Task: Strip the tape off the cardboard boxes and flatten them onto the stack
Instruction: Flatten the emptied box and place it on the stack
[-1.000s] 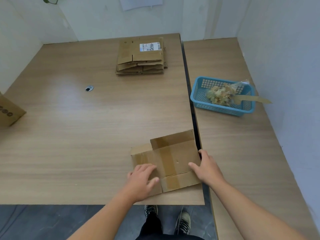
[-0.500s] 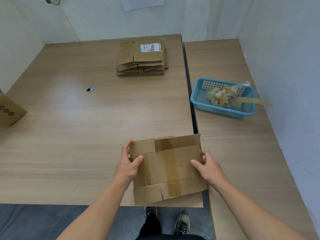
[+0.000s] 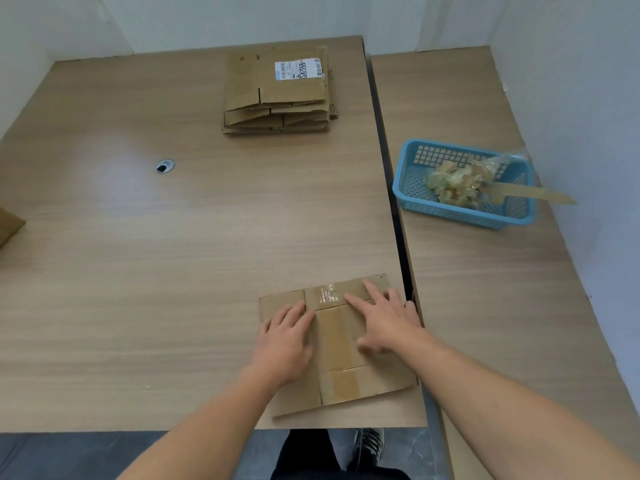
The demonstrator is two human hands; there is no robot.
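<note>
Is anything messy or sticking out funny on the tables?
Yes. One long strip of tape pokes out over the right rim of the blue basket instead of lying inside with the crumpled tape wad. The stack of flattened boxes also sits a bit uneven.

There are two benches, a wide bench (image 3: 138, 271) and a narrow bench (image 3: 485, 306), one flattened box (image 3: 367, 379), two grips, the left grip (image 3: 284, 341) and right grip (image 3: 388, 323), one stack (image 3: 277, 98), one blue basket (image 3: 450, 212) and one tape wad (image 3: 457, 183).
</note>
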